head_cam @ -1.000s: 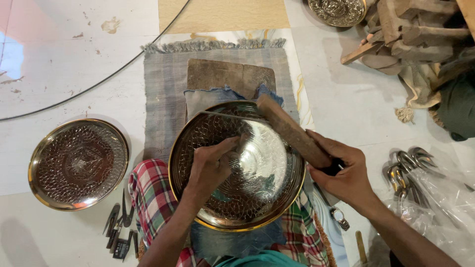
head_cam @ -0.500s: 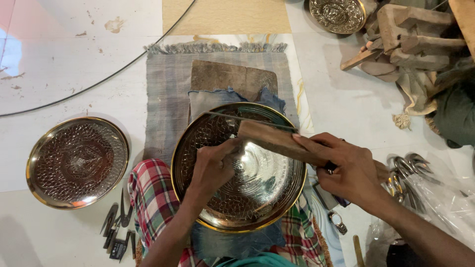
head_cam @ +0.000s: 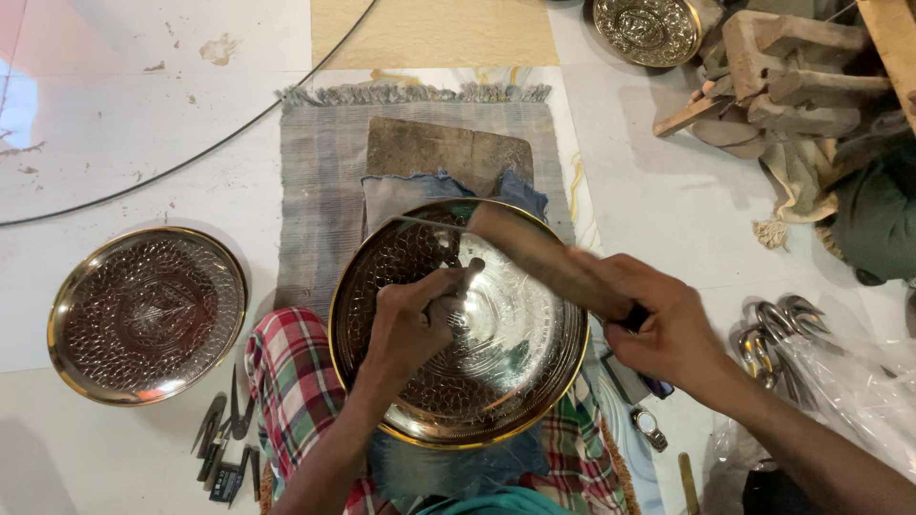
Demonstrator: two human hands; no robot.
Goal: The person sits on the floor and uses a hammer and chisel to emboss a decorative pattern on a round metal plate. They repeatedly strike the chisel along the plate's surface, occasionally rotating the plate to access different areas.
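A round embossed metal plate [head_cam: 506, 391] with a gold rim rests on my lap over a checked cloth. My left hand [head_cam: 410, 324] is closed on a thin metal punch [head_cam: 460, 286] whose tip stands on the plate's patterned centre. My right hand [head_cam: 658, 329] grips a wooden mallet [head_cam: 534, 253] by its handle; the blurred mallet head hangs over the plate's upper part, just right of the punch top.
A second embossed plate [head_cam: 148, 315] lies on the floor at left, with several small metal tools [head_cam: 224, 448] below it. A grey fringed mat [head_cam: 324, 181] carries a brown pad [head_cam: 444, 153]. Wood blocks [head_cam: 782, 76], another plate [head_cam: 649, 29] and metal tools [head_cam: 773, 329] lie at right.
The mallet has swung from a steep angle on the plate's right side leftward and down toward the punch top. My left hand has stayed on the punch.
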